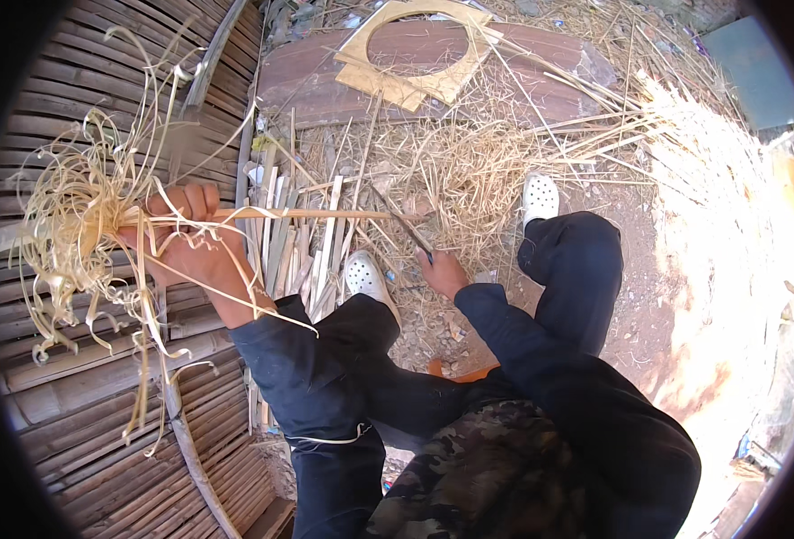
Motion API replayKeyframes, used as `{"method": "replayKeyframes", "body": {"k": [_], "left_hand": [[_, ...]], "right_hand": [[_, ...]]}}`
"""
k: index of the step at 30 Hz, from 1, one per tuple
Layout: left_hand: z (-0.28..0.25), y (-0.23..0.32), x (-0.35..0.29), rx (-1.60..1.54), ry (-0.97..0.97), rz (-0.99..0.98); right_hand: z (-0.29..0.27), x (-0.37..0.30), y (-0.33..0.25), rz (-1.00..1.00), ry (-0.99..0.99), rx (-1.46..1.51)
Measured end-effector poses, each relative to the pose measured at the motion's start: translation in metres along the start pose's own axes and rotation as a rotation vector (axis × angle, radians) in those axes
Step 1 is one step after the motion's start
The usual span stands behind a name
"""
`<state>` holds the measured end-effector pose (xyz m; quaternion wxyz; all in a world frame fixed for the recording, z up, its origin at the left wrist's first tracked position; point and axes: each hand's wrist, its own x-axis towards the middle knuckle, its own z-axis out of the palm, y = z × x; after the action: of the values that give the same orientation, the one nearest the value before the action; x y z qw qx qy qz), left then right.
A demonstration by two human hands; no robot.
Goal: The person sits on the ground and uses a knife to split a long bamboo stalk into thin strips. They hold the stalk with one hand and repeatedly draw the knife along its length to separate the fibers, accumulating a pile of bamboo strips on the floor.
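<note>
My left hand (201, 256), out at the left, is closed around a long thin bamboo strip (316, 214). A big tuft of curly pale shavings (78, 216) spreads from that fist, and several loose curls hang over the wrist. The strip runs level to the right, toward the middle of the view. In my right hand (444, 273) is a knife (402, 223), gripped by its handle with the dark blade pointing up and left. Its blade crosses the strip near the right end; whether it touches the strip I cannot tell.
A slatted bamboo wall (73, 162) stands close on the left. Split bamboo pieces (332, 229) lie beside my white shoe (365, 277). Beyond are a heap of shavings (469, 175), a reddish-brown board (302, 79) and a yellowish panel (358, 78) with a round hole.
</note>
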<state>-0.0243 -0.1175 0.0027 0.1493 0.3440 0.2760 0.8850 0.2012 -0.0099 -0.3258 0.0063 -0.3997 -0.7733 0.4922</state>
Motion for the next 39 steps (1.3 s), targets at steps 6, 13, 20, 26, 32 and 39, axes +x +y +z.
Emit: {"method": "replayKeyframes", "body": {"k": [6,13,20,26,32,39], "left_hand": [[0.013,0.005,-0.028,-0.008,0.024,-0.011],[0.003,-0.01,-0.009,-0.04,0.038,-0.016],[0.026,0.027,-0.03,0.063,0.089,0.034],[0.014,0.0,-0.01,0.014,0.1,0.016],[0.015,0.003,-0.025,0.034,0.132,0.024],[0.021,-0.012,-0.019,0.109,0.272,0.044]], "right_hand": [[-0.039,-0.037,-0.101,-0.285,-0.122,0.1],[-0.008,0.028,0.035,-0.034,-0.018,-0.078],[-0.016,-0.038,-0.086,-0.444,-0.001,0.124],[-0.011,0.031,0.029,0.029,-0.027,-0.103],[-0.019,-0.023,-0.048,-0.287,-0.006,0.134],[-0.007,0.004,0.066,0.113,-0.099,-0.213]]}}
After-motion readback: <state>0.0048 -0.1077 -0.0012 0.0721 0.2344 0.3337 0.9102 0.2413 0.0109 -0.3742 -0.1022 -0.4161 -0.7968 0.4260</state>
